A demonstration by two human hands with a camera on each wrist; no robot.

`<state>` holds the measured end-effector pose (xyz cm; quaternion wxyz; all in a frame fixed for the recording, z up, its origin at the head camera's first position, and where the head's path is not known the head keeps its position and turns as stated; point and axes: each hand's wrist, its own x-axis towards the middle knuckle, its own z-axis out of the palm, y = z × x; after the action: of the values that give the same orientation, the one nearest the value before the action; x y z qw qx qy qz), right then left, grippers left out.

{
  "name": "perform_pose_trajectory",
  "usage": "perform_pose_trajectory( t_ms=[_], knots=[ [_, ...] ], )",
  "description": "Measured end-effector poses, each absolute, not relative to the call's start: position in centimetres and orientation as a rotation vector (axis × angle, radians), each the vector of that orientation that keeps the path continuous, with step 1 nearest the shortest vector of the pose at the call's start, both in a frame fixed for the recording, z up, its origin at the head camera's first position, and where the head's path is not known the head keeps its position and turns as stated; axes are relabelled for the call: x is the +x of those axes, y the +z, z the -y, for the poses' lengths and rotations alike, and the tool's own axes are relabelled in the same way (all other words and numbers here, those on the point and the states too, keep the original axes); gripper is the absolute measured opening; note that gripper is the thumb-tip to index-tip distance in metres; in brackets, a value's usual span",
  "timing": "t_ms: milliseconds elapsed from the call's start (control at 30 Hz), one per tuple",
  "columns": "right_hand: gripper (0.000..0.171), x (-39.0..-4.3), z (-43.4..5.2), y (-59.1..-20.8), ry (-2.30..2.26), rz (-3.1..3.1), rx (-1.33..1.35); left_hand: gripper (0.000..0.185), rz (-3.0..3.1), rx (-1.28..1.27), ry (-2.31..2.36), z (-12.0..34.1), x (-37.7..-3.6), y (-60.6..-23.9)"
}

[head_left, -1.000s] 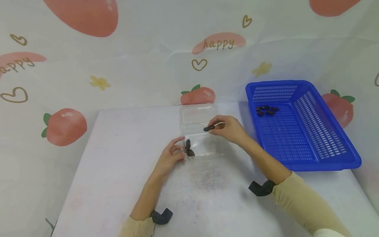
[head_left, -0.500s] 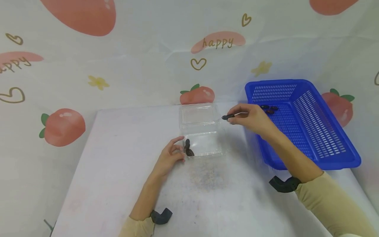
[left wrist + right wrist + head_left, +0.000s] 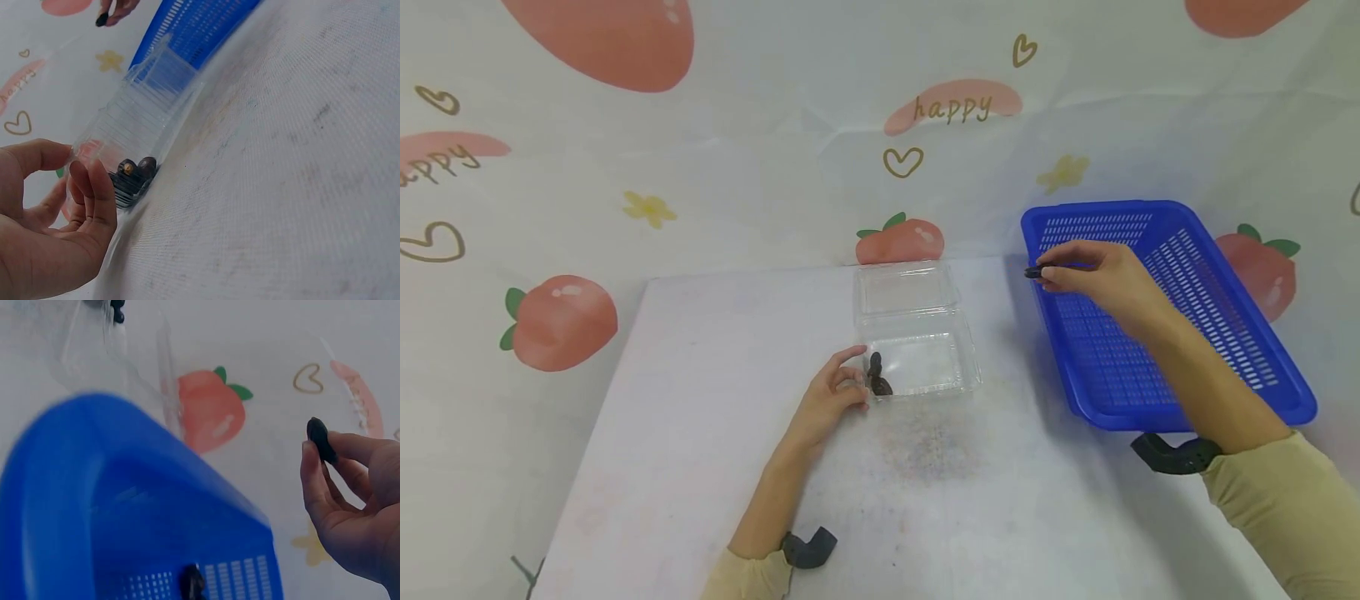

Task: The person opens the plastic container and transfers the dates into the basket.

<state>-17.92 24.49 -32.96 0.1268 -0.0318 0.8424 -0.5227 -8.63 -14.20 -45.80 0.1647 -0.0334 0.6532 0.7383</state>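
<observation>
Small dark oval piece (image 3: pixel 1033 272) pinched between thumb and fingertips of right hand (image 3: pixel 1101 279), held in the air over the left rim of blue basket (image 3: pixel 1225 367), right of centre in the head view; same piece (image 3: pixel 319 439) seen at right of the right wrist view, nipped at the fingertips above the basket's blue wall (image 3: pixel 119 506). One more dark piece (image 3: pixel 190 582) visible at bottom centre of that view by the slotted basket wall, blurred. Clear plastic box (image 3: pixel 925 362) at centre of the head view, lid folded open behind it toward the backdrop, well apart from the basket. Two or three dark pieces (image 3: pixel 877 377) lying in the box's lower-left corner, touching one another; in the left wrist view same pieces (image 3: pixel 137 170) sitting low against the clear wall. Left hand (image 3: pixel 833 398) at the box's left edge, fingers loosely curled, thumb and forefinger spread around the box corner; touching or just short of it, cannot tell. White table (image 3: pixel 715 467) under everything, scuffed grey patch below the box. Strawberry-print cloth (image 3: pixel 700 167) filling the upper frame.
</observation>
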Motion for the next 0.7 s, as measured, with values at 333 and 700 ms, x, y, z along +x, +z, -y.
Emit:
perform_pose_trajectory(
  t_ms=[333, 700],
  knots=[
    [0.054, -19.9, -29.3, -32.7, -1.442, -2.503, 0.006, 0.065, -1.866, -0.099, 2.109, 14.2, -8.6, -45.9],
    [0.029, -22.1, -33.3, -35.1, -1.926, -2.132, 0.051, 0.065, -1.881, -0.125, 2.095, 14.2, -8.5, -45.8]
  ],
)
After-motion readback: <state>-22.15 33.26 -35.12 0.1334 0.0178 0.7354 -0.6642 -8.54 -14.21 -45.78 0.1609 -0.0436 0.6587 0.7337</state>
